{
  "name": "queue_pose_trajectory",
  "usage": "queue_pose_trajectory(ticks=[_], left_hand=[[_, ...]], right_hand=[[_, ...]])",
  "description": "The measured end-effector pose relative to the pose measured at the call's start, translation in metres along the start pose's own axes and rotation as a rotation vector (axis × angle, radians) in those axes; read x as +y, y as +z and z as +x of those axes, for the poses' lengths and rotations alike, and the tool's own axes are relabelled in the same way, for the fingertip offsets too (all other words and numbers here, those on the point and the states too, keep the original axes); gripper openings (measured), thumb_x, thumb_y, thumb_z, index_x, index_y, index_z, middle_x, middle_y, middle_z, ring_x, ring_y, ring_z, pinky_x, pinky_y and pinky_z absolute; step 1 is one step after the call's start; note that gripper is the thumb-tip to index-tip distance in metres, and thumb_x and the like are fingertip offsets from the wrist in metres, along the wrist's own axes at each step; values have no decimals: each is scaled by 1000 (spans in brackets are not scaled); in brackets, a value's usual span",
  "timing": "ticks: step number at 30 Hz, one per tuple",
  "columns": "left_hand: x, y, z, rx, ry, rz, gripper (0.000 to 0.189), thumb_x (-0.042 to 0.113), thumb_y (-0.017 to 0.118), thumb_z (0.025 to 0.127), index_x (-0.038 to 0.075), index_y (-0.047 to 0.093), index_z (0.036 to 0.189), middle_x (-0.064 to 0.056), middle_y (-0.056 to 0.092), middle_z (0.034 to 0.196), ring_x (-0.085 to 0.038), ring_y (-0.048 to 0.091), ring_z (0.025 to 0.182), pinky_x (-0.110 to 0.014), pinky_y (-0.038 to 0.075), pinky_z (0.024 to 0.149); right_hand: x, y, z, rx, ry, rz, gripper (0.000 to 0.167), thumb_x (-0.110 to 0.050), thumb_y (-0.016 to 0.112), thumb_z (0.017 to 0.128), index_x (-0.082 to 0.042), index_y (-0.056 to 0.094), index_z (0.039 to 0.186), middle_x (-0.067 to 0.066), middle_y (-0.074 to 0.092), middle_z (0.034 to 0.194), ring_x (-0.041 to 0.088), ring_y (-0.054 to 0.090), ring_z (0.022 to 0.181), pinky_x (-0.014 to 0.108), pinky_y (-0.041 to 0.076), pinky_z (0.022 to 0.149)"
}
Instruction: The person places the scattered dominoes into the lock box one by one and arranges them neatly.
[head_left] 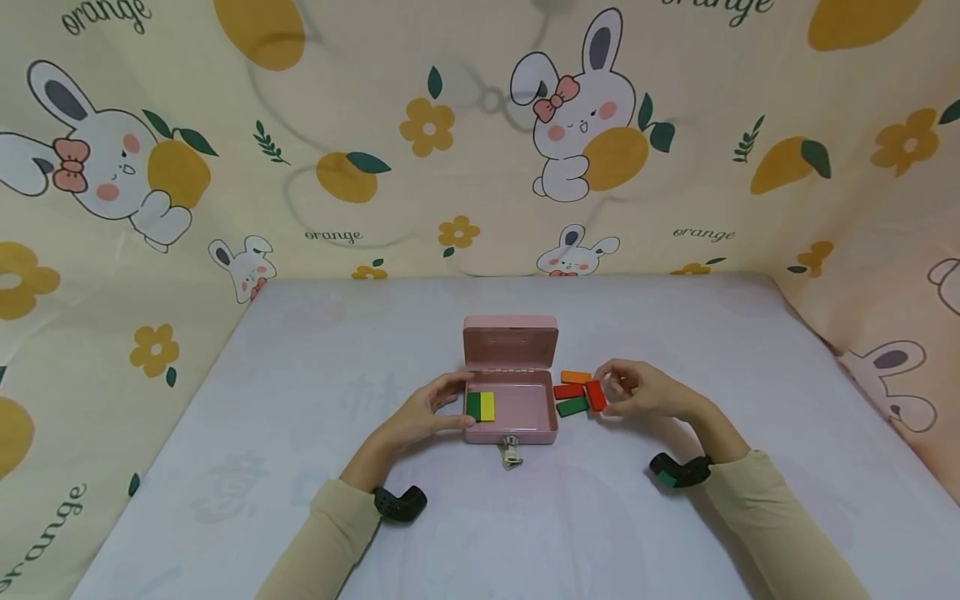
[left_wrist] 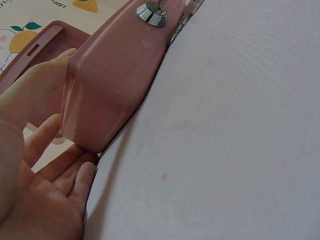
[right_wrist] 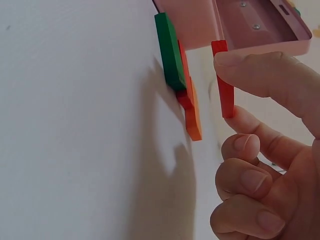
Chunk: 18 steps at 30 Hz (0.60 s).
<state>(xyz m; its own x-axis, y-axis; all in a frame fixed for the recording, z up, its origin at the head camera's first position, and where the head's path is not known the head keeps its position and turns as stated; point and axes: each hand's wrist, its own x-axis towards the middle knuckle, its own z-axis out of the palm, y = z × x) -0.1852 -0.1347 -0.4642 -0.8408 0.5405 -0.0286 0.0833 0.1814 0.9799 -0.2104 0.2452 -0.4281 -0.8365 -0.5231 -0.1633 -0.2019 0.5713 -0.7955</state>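
A pink metal cash box (head_left: 512, 437) stands with its lid (head_left: 510, 343) raised. Inside, at its left end, a green block (head_left: 473, 406) and a yellow block (head_left: 487, 406) lie side by side. My left hand (head_left: 427, 410) grips the box's left end, thumb at the front corner and fingers along the side. Between thumb and index finger, my right hand (head_left: 637, 390) pinches a red block (right_wrist: 223, 82) above the table, right of the box. Close by lie an orange block (head_left: 576, 377), another red block (head_left: 568, 391) and a green block (head_left: 572, 407).
A key with a metal tag (head_left: 511, 454) hangs from the lock (left_wrist: 152, 14) on the box's front. The white tabletop (head_left: 360, 333) meets a patterned cloth backdrop (head_left: 480, 183) behind and at both sides. Dark wrist cameras (head_left: 401, 504) sit on both wrists.
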Motion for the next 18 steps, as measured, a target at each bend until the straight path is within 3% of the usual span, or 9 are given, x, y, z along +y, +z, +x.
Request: queue_pose_trajectory(ticks=[18], left_hand=[[-3,-1,1,0,8,-2,68,2,71,84,9,40,144,-11,37,155,-28,29,148,-48,25,124]], right_hand=[[-10,6,2,40,-30,14,44,-12,77,77,1,57,115,3,44,77,8,45,74,22,38,62]])
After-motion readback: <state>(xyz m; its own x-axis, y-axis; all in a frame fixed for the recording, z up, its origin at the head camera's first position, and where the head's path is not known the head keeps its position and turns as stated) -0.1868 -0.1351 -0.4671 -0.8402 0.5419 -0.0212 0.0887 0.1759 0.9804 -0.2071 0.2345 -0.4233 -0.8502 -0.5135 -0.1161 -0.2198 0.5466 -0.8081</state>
